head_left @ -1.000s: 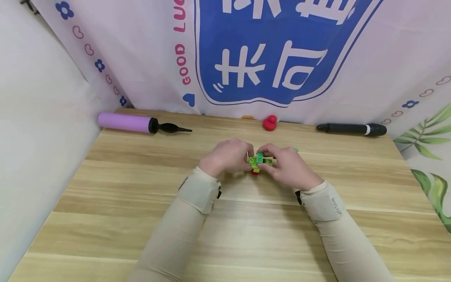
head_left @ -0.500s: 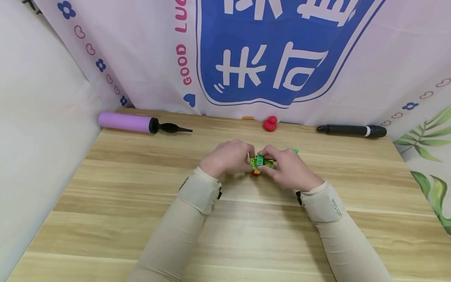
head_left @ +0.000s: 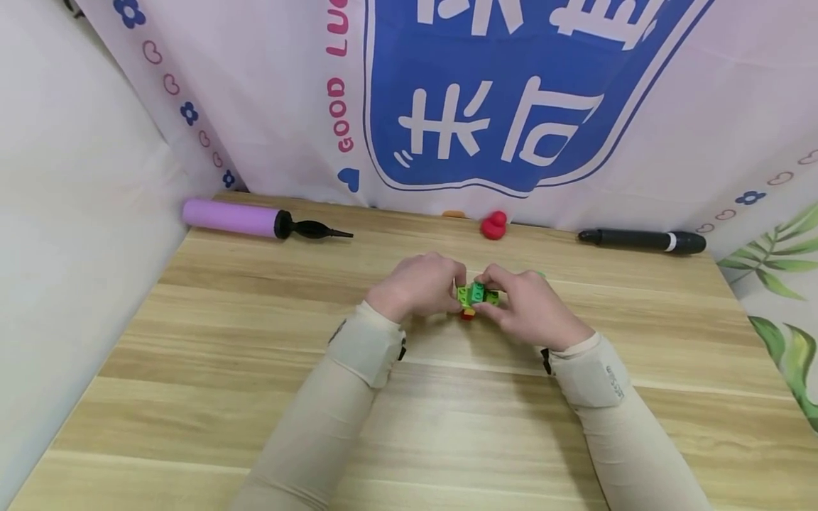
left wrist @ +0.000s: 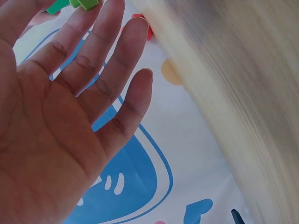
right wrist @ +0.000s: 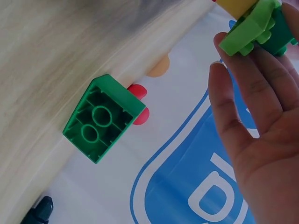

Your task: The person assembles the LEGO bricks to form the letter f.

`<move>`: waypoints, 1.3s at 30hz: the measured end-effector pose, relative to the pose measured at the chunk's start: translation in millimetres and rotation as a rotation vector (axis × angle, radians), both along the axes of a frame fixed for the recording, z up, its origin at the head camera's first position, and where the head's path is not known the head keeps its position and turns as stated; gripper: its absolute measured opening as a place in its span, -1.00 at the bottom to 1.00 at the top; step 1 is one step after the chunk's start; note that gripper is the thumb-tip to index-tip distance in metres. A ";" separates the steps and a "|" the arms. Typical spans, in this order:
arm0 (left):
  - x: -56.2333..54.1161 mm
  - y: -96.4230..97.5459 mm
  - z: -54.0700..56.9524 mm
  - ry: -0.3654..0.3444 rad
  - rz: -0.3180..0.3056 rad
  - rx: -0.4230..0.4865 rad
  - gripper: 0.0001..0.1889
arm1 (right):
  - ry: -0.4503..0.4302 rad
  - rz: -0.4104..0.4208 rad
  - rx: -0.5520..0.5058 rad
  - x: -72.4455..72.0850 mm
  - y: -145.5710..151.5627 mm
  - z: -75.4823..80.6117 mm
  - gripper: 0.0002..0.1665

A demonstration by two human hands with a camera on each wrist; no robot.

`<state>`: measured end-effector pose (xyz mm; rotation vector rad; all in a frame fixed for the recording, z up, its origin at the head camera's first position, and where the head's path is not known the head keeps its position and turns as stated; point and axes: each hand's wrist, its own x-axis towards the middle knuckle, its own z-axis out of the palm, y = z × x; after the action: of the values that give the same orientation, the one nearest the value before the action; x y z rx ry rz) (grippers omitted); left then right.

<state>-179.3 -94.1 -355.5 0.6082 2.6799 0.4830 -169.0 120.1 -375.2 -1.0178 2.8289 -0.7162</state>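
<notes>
In the head view my left hand [head_left: 422, 285] pinches the light green toy brick [head_left: 463, 295] of a small stack. Yellow and red toy bricks [head_left: 469, 314] show at the bottom of this stack. My right hand [head_left: 533, 306] holds a darker green toy brick [head_left: 477, 292] between thumb and fingers, right at the top of the light green one. The right wrist view shows the light green brick [right wrist: 247, 32] overlapping the darker green brick [right wrist: 280, 30] near the fingertips. A loose green brick [right wrist: 103, 119], hollow underside showing, lies beyond my right hand, which mostly hides it in the head view.
Along the table's back edge are a purple hand pump [head_left: 236, 217] with a black nozzle, a red knobbed object [head_left: 494, 225] and a black pen-like tool [head_left: 642, 240]. A printed cloth [head_left: 281, 106] hangs behind the wooden tabletop [head_left: 409, 426].
The head view has shifted slightly. The darker green brick has moved a little toward me over the stack, and the loose brick behind my right hand shows less. Both grips stay the same.
</notes>
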 end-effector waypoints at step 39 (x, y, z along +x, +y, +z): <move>-2.0 3.8 0.6 -0.032 0.010 0.027 -0.72 | 0.031 0.038 0.006 -1.8 4.8 -0.5 -0.60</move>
<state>-181.3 -90.3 -354.9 0.5901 2.6517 0.5274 -170.7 124.9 -375.8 -1.0875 2.8278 -0.6936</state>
